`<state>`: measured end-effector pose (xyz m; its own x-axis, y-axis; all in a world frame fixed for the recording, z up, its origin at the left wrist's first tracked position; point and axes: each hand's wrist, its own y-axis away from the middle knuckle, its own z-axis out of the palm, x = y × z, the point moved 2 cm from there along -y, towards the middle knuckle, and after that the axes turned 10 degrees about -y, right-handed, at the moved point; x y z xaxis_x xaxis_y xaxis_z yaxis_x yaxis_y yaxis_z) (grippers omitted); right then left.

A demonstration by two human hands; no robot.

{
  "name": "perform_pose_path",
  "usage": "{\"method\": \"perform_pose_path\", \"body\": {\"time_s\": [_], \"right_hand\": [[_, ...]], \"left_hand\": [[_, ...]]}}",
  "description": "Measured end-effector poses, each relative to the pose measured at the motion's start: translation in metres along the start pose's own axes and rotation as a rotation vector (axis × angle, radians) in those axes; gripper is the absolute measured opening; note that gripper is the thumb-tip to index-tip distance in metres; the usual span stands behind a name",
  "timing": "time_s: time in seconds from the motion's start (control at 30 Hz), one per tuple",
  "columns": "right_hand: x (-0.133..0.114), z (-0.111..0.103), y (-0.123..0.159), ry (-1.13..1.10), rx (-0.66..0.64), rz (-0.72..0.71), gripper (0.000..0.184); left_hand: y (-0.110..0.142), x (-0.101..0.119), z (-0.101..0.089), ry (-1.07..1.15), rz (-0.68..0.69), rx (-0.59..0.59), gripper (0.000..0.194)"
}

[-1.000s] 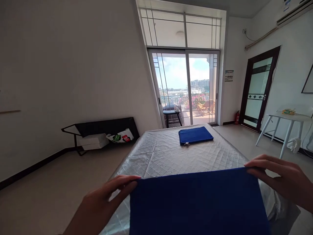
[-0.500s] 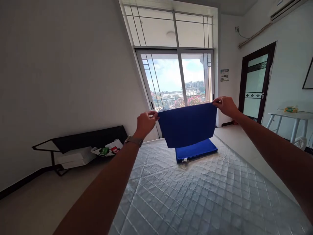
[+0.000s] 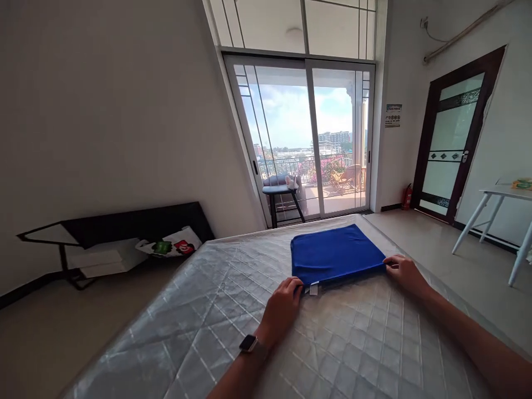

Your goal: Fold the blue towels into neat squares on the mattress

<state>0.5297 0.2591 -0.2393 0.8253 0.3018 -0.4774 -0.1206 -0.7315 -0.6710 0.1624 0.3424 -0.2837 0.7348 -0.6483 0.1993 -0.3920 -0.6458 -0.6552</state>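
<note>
A flat blue folded cloth [image 3: 336,252] lies on the quilted, plastic-covered mattress [image 3: 266,332]. A white tag [image 3: 313,289] sticks out from under its near edge. My left hand [image 3: 285,302], below a wrist with a smartwatch [image 3: 248,343], is closed on the near left corner of the cloth. At the near right corner, my right hand [image 3: 403,271] pinches the edge between thumb and fingers. The blue pile beneath is mostly hidden by the top layer.
Beyond the mattress stands a glass sliding door [image 3: 307,138], with a dark stool [image 3: 280,191] seen at it. A black frame [image 3: 137,221] with white boxes [image 3: 103,257] is on the left floor. A white table [image 3: 509,191] and fire extinguisher [image 3: 406,197] stand right.
Both hands have come down, lowering the raised blue cloth onto the blue pile on the mattress. The cloth now lies flat, and the head view has tilted down.
</note>
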Motion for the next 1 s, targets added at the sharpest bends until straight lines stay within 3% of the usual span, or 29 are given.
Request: {"method": "perform_pose_path", "body": {"time_s": [0.2, 0.37, 0.47, 0.53, 0.63, 0.83, 0.93, 1.0], "right_hand": [[0.014, 0.006, 0.013, -0.012, -0.054, 0.033, 0.017], [0.021, 0.006, 0.014, 0.002, -0.084, -0.011, 0.019], [0.013, -0.002, 0.006, 0.021, -0.042, -0.058, 0.021], [-0.002, -0.016, -0.005, 0.039, 0.019, -0.086, 0.026], [-0.039, -0.052, -0.025, 0.078, 0.145, -0.148, 0.032], [-0.141, -0.160, -0.052, 0.207, 0.307, -0.436, 0.030], [-0.177, -0.202, -0.053, 0.266, 0.318, -0.464, 0.028], [-0.184, -0.214, -0.051, 0.266, 0.257, -0.450, 0.031]], "left_hand": [[0.001, 0.000, -0.009, -0.119, 0.029, -0.013, 0.017], [0.005, 0.002, -0.005, -0.160, 0.076, 0.046, 0.017], [0.001, 0.004, -0.011, -0.148, 0.099, 0.122, 0.019], [-0.008, 0.009, -0.027, -0.140, 0.096, 0.200, 0.021], [-0.027, 0.023, -0.072, -0.122, 0.078, 0.355, 0.022], [-0.055, 0.079, -0.209, -0.157, 0.055, 0.671, 0.018], [-0.061, 0.100, -0.261, -0.164, -0.004, 0.640, 0.023], [-0.063, 0.103, -0.277, -0.144, -0.056, 0.535, 0.029]]}}
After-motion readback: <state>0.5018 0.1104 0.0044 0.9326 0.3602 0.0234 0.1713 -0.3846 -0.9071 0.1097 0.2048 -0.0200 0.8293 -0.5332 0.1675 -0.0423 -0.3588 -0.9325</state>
